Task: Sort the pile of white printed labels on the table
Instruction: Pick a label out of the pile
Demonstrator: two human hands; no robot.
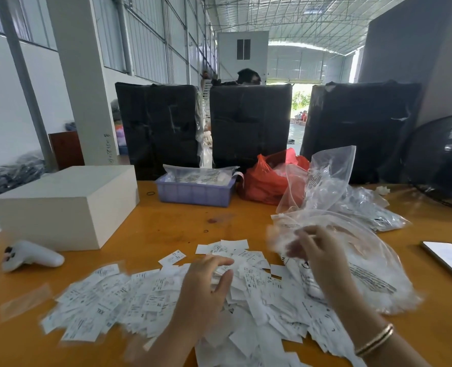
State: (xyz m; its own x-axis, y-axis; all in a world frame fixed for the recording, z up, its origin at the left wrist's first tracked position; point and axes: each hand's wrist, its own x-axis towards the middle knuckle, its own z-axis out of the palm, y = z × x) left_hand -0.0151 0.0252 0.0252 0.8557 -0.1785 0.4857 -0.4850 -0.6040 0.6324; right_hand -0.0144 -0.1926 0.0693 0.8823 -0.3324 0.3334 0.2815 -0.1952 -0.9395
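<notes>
The left hand (206,282) rests on labels (129,300), one reading "XXL".

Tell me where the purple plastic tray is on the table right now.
In the head view, the purple plastic tray sits at the table's far edge, near centre, between the white box on its left and the red plastic bag on its right.

both hands low and forward — left hand (206,282) flat, right hand (317,250) curled
</notes>
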